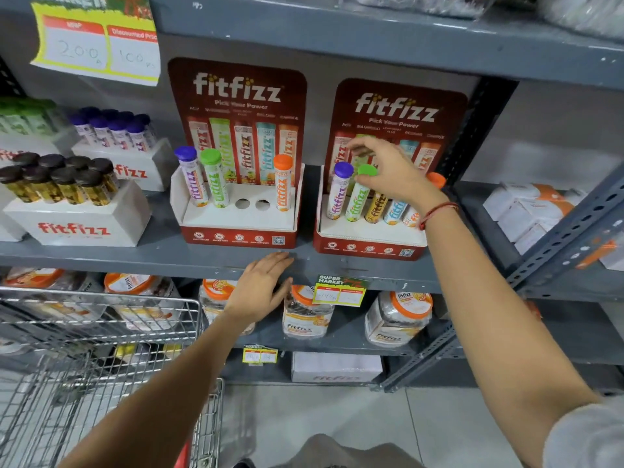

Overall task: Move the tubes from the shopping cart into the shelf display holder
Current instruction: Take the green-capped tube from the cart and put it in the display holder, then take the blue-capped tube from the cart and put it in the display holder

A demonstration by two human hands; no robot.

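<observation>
Right hand (393, 173): fingertips pinched on the green cap of a green-labelled plastic tube (360, 194), seating it in the right-hand red cardboard display holder (368, 246).
Tip: press straight down; the purple-capped tube (338, 190) is touching.
Left hand (261, 285): open, flat, empty on the grey metal shelf (101, 256) edge.
Room: two empty holes in the left holder (236, 236); wire shopping cart (101, 332) close below.

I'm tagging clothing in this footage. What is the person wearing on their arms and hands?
Both hands are bare, no gloves. The right wrist carries a thin red thread bracelet. A light grey sleeve shows on the right upper arm. The left forearm is bare in view.
</observation>
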